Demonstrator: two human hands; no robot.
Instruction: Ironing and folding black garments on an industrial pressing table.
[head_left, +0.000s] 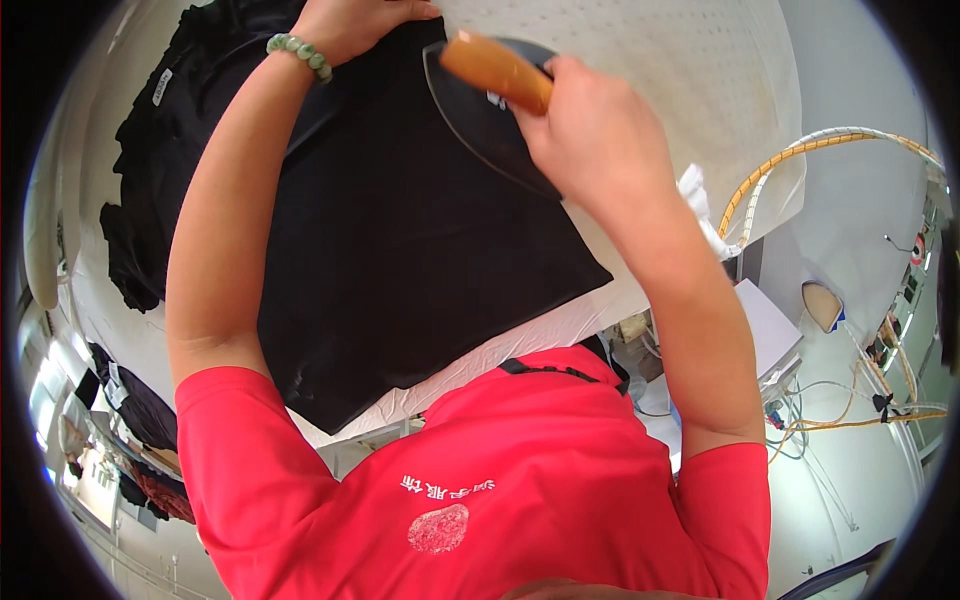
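Observation:
A black garment is spread over a pale, padded ironing table, its hem toward me and its left side bunched in folds. My right hand is closed around the orange-brown handle of an iron. The iron's dark, pointed base lies over the garment's right edge, partly past it onto the table cover. At the top of the view my left hand, with green beads at its wrist, rests by the garment's far part. Its thumb stretches out to the right; the other fingers are cut off by the picture's edge.
A yellow-and-white wrapped hose arches at the table's right side, near a crumpled white cloth. A white box-like object and tangled cables are below it. Dark clothes hang at the lower left.

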